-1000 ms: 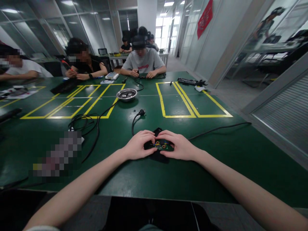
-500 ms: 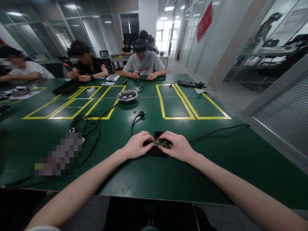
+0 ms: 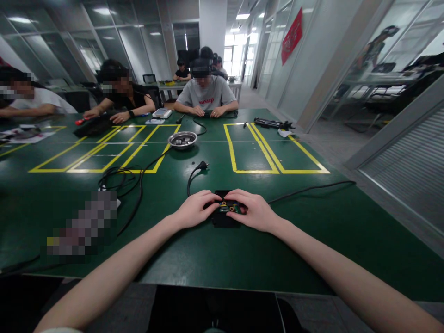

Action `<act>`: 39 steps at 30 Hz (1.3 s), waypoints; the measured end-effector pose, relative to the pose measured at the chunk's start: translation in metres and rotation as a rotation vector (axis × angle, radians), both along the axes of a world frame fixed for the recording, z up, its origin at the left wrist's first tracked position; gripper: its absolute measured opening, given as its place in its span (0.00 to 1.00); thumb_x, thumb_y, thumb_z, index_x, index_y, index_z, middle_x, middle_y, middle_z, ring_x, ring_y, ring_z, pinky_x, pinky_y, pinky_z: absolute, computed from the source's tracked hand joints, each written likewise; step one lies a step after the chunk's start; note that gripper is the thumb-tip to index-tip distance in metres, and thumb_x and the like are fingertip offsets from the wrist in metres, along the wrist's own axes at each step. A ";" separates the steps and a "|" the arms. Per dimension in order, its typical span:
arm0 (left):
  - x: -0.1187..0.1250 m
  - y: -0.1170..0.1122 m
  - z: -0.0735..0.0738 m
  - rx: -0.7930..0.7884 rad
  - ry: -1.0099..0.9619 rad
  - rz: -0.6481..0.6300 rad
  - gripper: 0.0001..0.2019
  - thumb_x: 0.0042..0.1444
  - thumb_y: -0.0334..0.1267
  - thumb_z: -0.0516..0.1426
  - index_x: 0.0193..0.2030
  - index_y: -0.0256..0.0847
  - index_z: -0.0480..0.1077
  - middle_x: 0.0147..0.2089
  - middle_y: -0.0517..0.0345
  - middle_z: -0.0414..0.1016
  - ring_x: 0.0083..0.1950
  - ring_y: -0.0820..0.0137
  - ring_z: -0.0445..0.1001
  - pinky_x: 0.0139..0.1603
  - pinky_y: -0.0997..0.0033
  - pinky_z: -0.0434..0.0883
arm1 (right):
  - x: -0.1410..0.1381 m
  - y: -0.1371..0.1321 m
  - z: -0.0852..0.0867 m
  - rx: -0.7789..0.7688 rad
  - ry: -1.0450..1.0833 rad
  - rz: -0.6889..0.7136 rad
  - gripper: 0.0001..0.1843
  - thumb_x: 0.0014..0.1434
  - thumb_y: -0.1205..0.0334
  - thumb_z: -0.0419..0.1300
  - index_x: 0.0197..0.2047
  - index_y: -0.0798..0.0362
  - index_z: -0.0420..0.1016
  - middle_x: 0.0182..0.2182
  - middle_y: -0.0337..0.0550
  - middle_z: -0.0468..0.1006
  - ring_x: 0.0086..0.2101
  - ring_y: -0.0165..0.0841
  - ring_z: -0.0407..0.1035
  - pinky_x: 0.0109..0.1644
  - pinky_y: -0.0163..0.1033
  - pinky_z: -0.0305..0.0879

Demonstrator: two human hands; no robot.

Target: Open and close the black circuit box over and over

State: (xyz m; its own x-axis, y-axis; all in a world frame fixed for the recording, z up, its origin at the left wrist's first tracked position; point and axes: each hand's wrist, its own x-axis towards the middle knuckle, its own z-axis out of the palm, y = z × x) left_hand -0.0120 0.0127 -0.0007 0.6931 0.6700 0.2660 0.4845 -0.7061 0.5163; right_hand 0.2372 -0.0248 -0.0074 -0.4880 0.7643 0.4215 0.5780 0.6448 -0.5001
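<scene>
A small circuit board (image 3: 227, 208) with ring-shaped copper coils lies between my hands, over a flat black plastic casing (image 3: 225, 222) on the table. My left hand (image 3: 196, 211) grips the board's left side between thumb and fingertips. On the other side, my right hand (image 3: 259, 211) pinches its right end, covering part of it. Black cable runs out from behind each hand: one piece ends in a plug (image 3: 202, 165) beyond my left hand, the other (image 3: 312, 190) stretches to the right.
A metal bowl (image 3: 182, 147) with small metal parts stands farther back on the green table (image 3: 180, 259). Coiled black cable (image 3: 120, 175) and a pixelated object (image 3: 81, 224) lie to the left. Yellow tape marks rectangles. Co-workers sit opposite; a black tool-like object (image 3: 274, 124) lies back right.
My hands keep their hold on the circuit board with only a slight shift. At the far left, a co-worker's hand with a red object has lowered to the table. The view shifts slightly.
</scene>
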 end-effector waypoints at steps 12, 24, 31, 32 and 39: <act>0.000 0.007 -0.005 0.078 0.025 0.066 0.11 0.72 0.40 0.54 0.52 0.42 0.77 0.45 0.53 0.79 0.47 0.65 0.77 0.52 0.66 0.74 | 0.001 0.003 0.000 -0.057 -0.037 -0.101 0.21 0.60 0.62 0.64 0.57 0.48 0.77 0.50 0.47 0.82 0.41 0.38 0.78 0.47 0.43 0.75; -0.006 0.013 -0.004 0.109 -0.018 0.064 0.12 0.72 0.38 0.52 0.54 0.43 0.74 0.50 0.52 0.81 0.51 0.63 0.79 0.56 0.62 0.75 | 0.011 0.011 0.008 -0.048 -0.057 -0.254 0.14 0.72 0.56 0.50 0.47 0.50 0.75 0.43 0.47 0.80 0.36 0.36 0.75 0.40 0.39 0.68; -0.009 0.014 0.009 0.115 0.063 0.167 0.14 0.72 0.41 0.50 0.37 0.41 0.73 0.36 0.56 0.79 0.37 0.66 0.77 0.40 0.69 0.70 | 0.034 0.020 0.020 -0.173 -0.318 -0.380 0.29 0.72 0.48 0.46 0.20 0.49 0.58 0.17 0.41 0.67 0.22 0.34 0.65 0.31 0.39 0.49; -0.009 0.013 0.011 0.117 0.079 0.180 0.16 0.71 0.41 0.50 0.33 0.41 0.71 0.31 0.58 0.76 0.33 0.68 0.74 0.37 0.70 0.67 | 0.034 0.019 0.021 -0.155 -0.299 -0.383 0.29 0.72 0.47 0.46 0.19 0.49 0.57 0.16 0.41 0.66 0.21 0.34 0.64 0.31 0.39 0.49; -0.014 0.006 0.019 0.091 0.077 0.131 0.23 0.69 0.43 0.49 0.21 0.41 0.57 0.19 0.65 0.55 0.22 0.74 0.55 0.29 0.71 0.52 | 0.030 0.011 0.020 -0.100 -0.213 -0.170 0.30 0.72 0.47 0.43 0.19 0.50 0.55 0.16 0.38 0.62 0.19 0.30 0.58 0.31 0.39 0.50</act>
State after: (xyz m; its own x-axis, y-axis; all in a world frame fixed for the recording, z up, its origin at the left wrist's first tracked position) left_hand -0.0259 0.0189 0.0179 0.6218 0.7318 0.2789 0.6113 -0.6762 0.4111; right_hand 0.2675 -0.0141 0.0127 -0.4189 0.8752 0.2419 0.7723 0.4835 -0.4120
